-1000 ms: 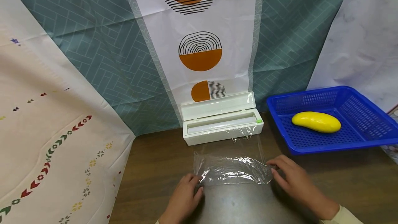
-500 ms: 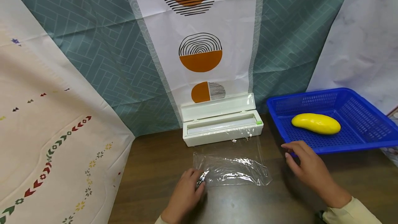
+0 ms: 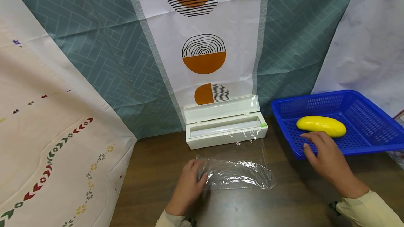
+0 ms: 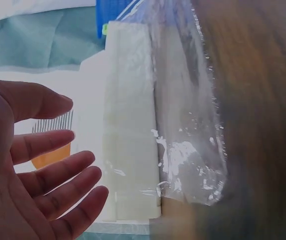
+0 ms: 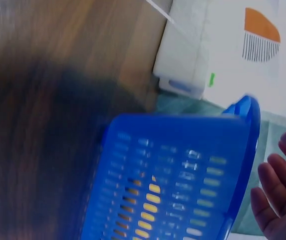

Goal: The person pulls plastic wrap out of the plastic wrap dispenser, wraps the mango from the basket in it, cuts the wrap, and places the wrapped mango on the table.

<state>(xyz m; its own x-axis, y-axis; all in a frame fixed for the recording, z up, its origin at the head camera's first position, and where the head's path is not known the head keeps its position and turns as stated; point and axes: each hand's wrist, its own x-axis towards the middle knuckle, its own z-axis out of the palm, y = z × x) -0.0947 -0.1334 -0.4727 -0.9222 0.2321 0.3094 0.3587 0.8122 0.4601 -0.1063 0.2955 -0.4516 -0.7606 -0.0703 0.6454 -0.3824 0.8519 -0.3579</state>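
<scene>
A sheet of clear cling film runs from the front of a white dispenser box onto the table. My left hand is at the sheet's left edge; in the left wrist view its fingers are spread and loosely bent, holding nothing. My right hand, fingers relaxed and holding nothing, reaches over the front rim of a blue basket. Inside that basket lies a smooth, long yellow fruit, just beyond the right fingertips. In the right wrist view, the basket's slotted wall stands beside the hand.
The box's lid is raised against the patterned cloth behind. A white roll lies inside the box, with a small green piece at its right end. Brown wooden table extends around the film.
My right hand has left the film's right corner and moved right and forward over the basket. My left hand has shifted slightly forward along the film's left edge. The film stays flat.
</scene>
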